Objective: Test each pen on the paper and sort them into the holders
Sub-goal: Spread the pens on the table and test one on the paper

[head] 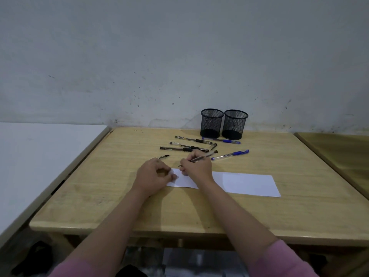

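Note:
My right hand [196,166] grips a black pen [205,156] in a writing hold, its tip down at the left end of the white paper strip [249,183]. My left hand [154,174] rests on the paper's left edge with fingers loosely curled, pressing it to the table. A loose black cap [164,156] lies just behind my left hand. Several black pens [179,149] and two blue pens [230,154] [221,140] lie scattered behind my hands. Two black mesh holders [211,123] [235,124] stand side by side at the back, both look empty.
The wooden table [119,196] is flanked by a white table [40,152] on the left and another wooden surface [339,152] on the right. A grey wall stands right behind the holders. Dark objects lie on the floor below.

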The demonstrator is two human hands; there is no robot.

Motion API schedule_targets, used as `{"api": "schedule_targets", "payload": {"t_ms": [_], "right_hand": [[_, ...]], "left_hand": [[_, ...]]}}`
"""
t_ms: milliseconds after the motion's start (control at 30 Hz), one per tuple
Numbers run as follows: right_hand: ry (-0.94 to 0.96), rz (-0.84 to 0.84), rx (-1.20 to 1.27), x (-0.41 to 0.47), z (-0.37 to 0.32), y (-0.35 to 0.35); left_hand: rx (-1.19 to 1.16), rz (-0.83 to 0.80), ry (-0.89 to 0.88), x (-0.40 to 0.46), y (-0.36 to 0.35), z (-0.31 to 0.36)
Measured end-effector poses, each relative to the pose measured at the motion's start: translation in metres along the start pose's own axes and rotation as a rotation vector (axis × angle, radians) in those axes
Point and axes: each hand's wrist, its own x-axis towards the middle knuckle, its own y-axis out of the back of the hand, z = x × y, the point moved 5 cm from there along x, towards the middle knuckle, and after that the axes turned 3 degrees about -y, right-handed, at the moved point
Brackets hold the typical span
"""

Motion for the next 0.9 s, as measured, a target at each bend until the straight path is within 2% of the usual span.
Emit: {"api": "schedule_targets", "payload": {"t_ms": [100, 267, 600, 900], "right_hand": [[-0.036, 0.044, -0.025, 0.005, -0.002, -0.003], [0.14, 0.054, -0.084, 0.002, -0.005, -0.012], [0.135, -0.043, -0.065, 0.008, 0.001, -0.016], [0.091, -0.06, -0.081, 0.012, 0.003, -0.017]], "left_hand": [[-0.017, 0.007, -0.001, 0.001, 0.001, 0.0], [-0.023, 0.006, 0.01, 0.004, 0.001, -0.003], [-0.023, 0.016, 0.003, 0.006, 0.0, -0.004], [-0.011, 0.023, -0.01, 0.004, -0.002, -0.003]]}}
